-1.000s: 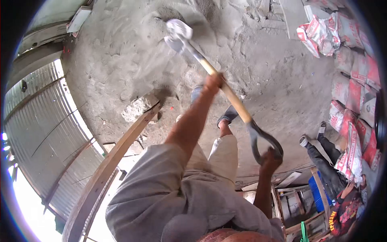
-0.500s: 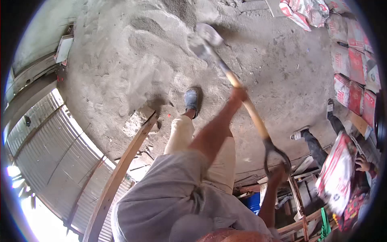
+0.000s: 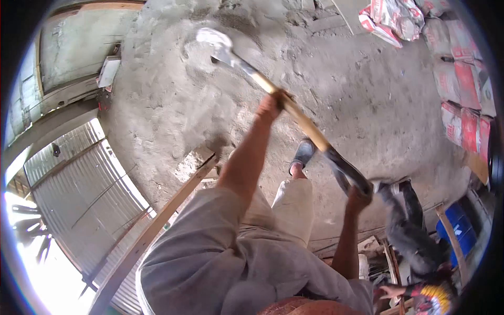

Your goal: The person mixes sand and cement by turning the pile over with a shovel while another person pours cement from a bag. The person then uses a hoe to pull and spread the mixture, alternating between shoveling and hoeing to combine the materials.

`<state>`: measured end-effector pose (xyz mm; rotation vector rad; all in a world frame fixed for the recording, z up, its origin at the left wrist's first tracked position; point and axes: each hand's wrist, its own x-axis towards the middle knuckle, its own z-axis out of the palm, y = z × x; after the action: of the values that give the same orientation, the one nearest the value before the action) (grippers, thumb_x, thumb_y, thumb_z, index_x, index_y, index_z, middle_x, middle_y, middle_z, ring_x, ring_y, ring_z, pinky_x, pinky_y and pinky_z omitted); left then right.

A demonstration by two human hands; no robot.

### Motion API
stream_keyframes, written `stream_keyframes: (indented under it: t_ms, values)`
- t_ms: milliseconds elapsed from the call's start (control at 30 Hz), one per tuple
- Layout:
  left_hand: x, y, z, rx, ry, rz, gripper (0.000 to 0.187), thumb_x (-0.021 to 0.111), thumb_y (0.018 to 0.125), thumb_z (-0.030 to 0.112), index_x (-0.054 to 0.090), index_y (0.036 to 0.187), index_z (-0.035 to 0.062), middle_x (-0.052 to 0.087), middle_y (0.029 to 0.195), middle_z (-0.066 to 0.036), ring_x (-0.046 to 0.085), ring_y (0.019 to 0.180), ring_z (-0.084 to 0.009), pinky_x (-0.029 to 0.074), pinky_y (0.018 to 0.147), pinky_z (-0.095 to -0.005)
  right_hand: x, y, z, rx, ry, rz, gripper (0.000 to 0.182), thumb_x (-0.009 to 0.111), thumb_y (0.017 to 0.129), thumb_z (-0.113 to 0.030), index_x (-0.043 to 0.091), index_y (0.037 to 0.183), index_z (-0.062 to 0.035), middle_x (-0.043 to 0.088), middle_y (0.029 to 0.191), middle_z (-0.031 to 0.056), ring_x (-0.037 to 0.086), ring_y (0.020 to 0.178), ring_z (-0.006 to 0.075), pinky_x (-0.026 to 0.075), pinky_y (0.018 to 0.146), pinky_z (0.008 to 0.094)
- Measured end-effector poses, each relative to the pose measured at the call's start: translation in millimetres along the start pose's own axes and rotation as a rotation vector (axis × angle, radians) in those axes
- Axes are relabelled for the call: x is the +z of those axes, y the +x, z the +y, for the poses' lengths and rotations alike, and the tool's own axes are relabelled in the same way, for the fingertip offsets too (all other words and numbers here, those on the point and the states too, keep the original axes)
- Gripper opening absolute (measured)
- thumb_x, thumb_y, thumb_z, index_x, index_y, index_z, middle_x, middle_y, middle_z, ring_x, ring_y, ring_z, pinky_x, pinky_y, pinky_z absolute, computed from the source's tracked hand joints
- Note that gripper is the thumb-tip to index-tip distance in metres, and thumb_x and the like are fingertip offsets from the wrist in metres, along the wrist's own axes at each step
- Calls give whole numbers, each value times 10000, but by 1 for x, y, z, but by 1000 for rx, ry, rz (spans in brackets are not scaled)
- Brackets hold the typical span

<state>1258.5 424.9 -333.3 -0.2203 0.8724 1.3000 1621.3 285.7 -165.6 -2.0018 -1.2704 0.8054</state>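
A long shovel (image 3: 303,119) with a wooden shaft and dark metal ends slants across the view above the grey floor. My left hand (image 3: 274,103) is wrapped round its shaft, in the upper middle of the view. Down at the right, my right hand (image 3: 360,197) is closed on the dark grip at the shaft's end. The shovel blade (image 3: 215,41) is bright and smeared by motion, close to grey sand (image 3: 241,18) on the floor. Whether anything lies on the blade cannot be made out.
Red and white sacks (image 3: 467,84) are stacked along the right edge. A wooden beam (image 3: 157,231) slopes up at left, near a rough block (image 3: 194,163). Another person (image 3: 415,247) bends at the lower right, near a blue drum (image 3: 458,231). Corrugated sheeting (image 3: 84,194) forms the left side.
The shovel and both my hands have moved, the blade swinging left. My visible foot is now further right. The other person has bent down, and the sack they held is out of sight.
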Motion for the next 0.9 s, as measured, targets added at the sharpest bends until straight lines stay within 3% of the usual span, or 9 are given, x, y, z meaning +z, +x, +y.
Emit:
stream_keyframes:
  t_ms: [67,233,367,433,500,567,633,800,900]
  values:
    - [17,-1,-59,-47,-25,-70,205,620,806,103,513,934,-16,593,887,-188,588,874,-332,486,865,-495,-40,-5,52,278,14,247,130,639,737,-41,573,843,-5,551,729,24,483,610,128,410,559,276]
    - [69,3,-182,-420,61,279,80,617,730,16,548,772,11,576,640,-115,590,536,-240,521,494,-376,-113,-61,27,459,-73,345,170,649,779,-147,649,831,15,554,715,45,454,571,117,360,483,282]
    - [61,42,-199,-508,155,221,86,629,755,69,559,783,28,578,661,-104,581,530,-225,491,483,-345,-87,-50,-1,586,-68,455,180,666,771,-158,676,874,-10,600,761,57,481,580,124,403,506,304]
    - [45,72,-147,-411,202,179,114,600,817,134,572,782,30,588,709,-100,580,575,-207,493,526,-338,-51,-14,-16,-7,-774,158,184,668,781,-148,674,916,-22,609,770,57,515,606,124,420,542,285]
    - [-12,125,-58,-281,250,67,84,590,820,77,551,860,14,586,784,-128,589,743,-264,527,711,-393,16,30,-12,-142,-1025,-145,314,671,800,-192,610,1050,-11,609,905,122,559,819,194,441,701,322]
    - [-52,154,38,-173,-22,132,85,587,813,64,529,853,17,560,767,-132,566,737,-272,517,733,-425,130,72,-90,332,-209,-21,293,668,803,-185,578,1009,3,630,867,139,600,830,198,469,727,321]
    - [-57,147,131,-99,-164,196,69,573,807,48,512,828,25,546,721,-118,560,692,-257,513,703,-424,199,84,-152,191,-52,-68,233,669,776,-170,558,889,1,599,735,86,549,681,146,462,633,313]
    - [-44,123,159,5,-301,179,51,536,788,61,492,814,63,506,623,-66,533,562,-210,496,562,-362,181,76,-137,-813,-98,-203,186,674,718,-64,565,869,-69,583,727,92,584,626,319,483,589,365]
    - [7,93,132,3,-303,251,77,563,811,108,503,847,74,501,620,-64,532,538,-215,492,544,-366,125,84,-105,-714,-94,-209,199,685,733,-101,556,880,-61,591,765,80,594,697,283,481,644,384]
